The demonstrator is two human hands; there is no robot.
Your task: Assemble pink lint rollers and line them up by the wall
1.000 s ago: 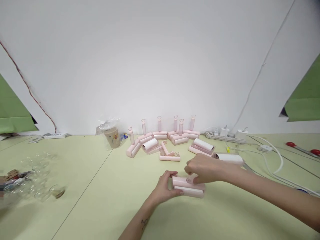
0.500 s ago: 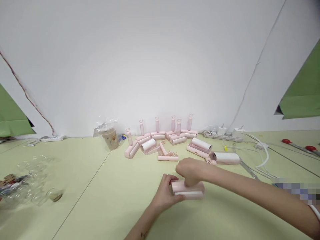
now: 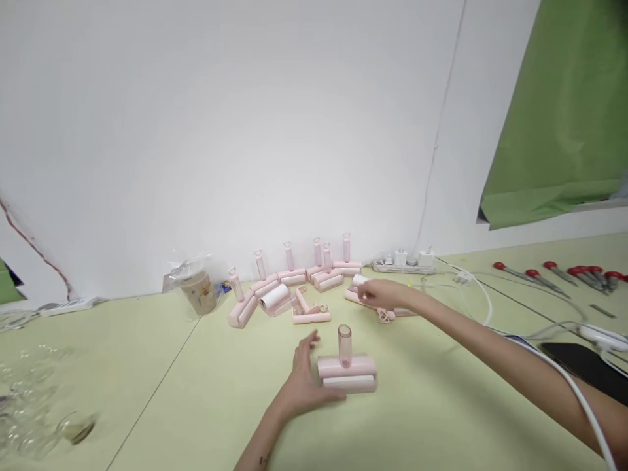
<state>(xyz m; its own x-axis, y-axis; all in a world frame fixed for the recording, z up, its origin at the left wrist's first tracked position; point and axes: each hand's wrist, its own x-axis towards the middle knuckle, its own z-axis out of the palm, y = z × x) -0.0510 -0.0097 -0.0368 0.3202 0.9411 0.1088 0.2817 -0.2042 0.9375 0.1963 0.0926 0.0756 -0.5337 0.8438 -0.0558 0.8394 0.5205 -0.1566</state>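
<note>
Pink roller on smooth yellow-green table, near the wearer: glossy plastic barrel, white cylinder along its front, translucent hollow tube upright on top. Left hand: fingers spread wide at roller's left end, thumb along lower front. Right hand: fingers curled beside white roll; grip cannot be told.

Table pale yellow-green; rollers pink and white; curtain green; wall white.

Workshop-like table, screwdrivers, pink rollers.
</note>
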